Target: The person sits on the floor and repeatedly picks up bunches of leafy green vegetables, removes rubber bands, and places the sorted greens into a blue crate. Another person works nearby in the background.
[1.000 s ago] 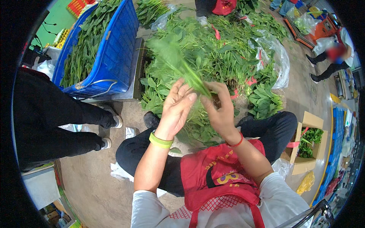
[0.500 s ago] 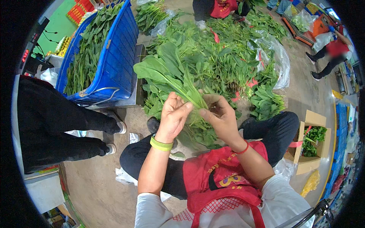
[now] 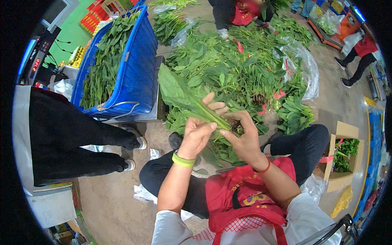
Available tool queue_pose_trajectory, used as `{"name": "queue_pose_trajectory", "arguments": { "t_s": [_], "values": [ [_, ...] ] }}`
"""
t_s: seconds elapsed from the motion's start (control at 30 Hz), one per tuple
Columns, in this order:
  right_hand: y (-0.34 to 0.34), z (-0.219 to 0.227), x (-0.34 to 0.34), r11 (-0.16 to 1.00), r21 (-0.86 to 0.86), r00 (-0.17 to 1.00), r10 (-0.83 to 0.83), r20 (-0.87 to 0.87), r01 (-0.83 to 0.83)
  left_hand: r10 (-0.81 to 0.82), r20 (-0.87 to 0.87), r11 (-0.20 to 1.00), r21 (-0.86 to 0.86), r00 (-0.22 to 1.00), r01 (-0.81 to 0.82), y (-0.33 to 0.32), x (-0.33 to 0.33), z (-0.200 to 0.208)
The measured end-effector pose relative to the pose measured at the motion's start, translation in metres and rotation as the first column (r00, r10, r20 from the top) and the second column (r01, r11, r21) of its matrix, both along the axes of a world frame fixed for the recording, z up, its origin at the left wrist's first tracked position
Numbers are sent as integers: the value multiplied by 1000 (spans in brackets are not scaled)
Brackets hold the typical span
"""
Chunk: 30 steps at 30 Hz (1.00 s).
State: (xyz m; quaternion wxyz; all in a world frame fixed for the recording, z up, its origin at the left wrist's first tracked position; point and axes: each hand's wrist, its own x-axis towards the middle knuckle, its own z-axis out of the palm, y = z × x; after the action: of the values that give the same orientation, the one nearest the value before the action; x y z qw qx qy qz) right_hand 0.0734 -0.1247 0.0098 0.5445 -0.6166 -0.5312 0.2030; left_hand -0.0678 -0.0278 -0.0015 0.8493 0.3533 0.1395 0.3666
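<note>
A small bunch of long-leaved greens is held up before me, its broad leaves pointing to the far left. My left hand has its thumb pressed along the pale green stems, with some fingertips showing beyond them. At the stem ends, my right hand pinches with thumb and forefinger; a dark bit shows between those fingers, too small to make out. Beneath and beyond both hands, a wide heap of loose greens covers the floor.
A blue crate full of greens stands at the far left. Next to me on the left are a person's dark-trousered legs. On my right sits an open cardboard box with greens. Clear plastic sheeting lies by the heap.
The bunch looks narrower, with fewer leaves fanned out. Both hands sit slightly lower and further right in the picture, as the whole view has shifted. My left fingers have opened out somewhat.
</note>
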Motion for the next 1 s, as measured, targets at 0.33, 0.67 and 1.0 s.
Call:
{"name": "queue_pose_trajectory", "arguments": {
  "t_s": [0.33,0.67,1.0],
  "values": [
    [-1,-2,-3,999,19,999,35,17,-35,-30,92,998,-51,995,35,3,-3,-2],
    [-5,-2,-6,992,-16,989,124,-76,-126,-30,336,998,-41,941,47,10,-3,-11],
    [-9,-11,-7,980,-77,896,133,-423,-182,102,348,955,-295,932,5,12,0,-5]
  ]
}}
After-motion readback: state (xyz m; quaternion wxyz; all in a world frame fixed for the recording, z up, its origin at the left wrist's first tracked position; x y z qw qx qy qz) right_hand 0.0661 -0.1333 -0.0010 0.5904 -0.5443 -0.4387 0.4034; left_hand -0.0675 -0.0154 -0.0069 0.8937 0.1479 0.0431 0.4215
